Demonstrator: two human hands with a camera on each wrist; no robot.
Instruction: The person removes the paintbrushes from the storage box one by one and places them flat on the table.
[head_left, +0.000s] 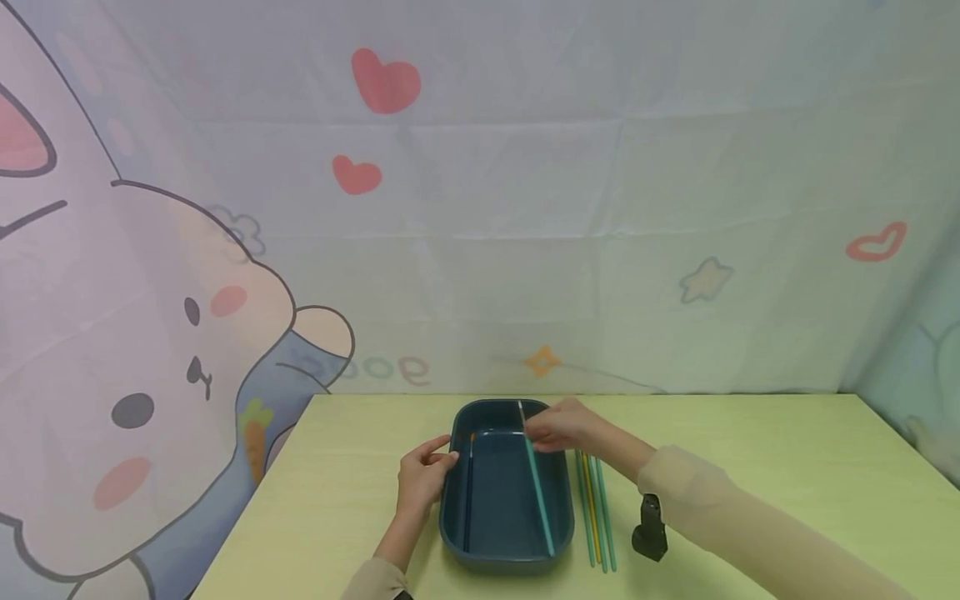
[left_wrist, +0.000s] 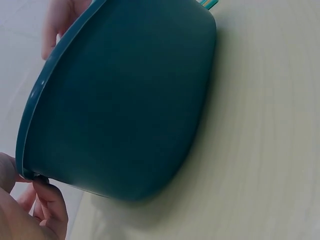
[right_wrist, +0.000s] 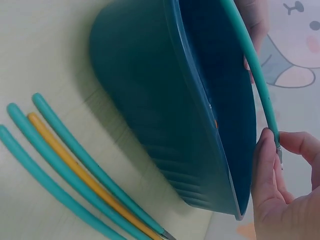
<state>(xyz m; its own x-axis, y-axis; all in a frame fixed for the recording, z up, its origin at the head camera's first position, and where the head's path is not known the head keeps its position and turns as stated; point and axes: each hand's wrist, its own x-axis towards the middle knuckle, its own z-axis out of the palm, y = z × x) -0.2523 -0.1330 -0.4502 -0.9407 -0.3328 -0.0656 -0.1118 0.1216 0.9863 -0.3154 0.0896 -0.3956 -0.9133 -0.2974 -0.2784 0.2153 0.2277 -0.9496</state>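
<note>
A dark teal-blue plastic basin (head_left: 502, 504) stands on the table, a dark blue paintbrush (head_left: 468, 500) lying along its left side. My left hand (head_left: 422, 479) pinches the basin's left rim between thumb and fingers. Over the basin's right part, my right hand (head_left: 564, 427) pinches a teal-handled paintbrush (head_left: 537, 496) near its ferrule, bristle end away from me. In the right wrist view the held paintbrush (right_wrist: 256, 70) slants above the basin's opening, thumb and fingertips (right_wrist: 266, 137) near its metal end. Whether its handle tip touches the basin cannot be told.
Several teal paintbrushes (right_wrist: 57, 190) and a yellow one (right_wrist: 75, 162) lie side by side on the table (head_left: 712, 483), just right of the basin. Behind the table hangs a printed cloth (head_left: 525, 275). A black wrist device (head_left: 649, 529) sits by the right sleeve.
</note>
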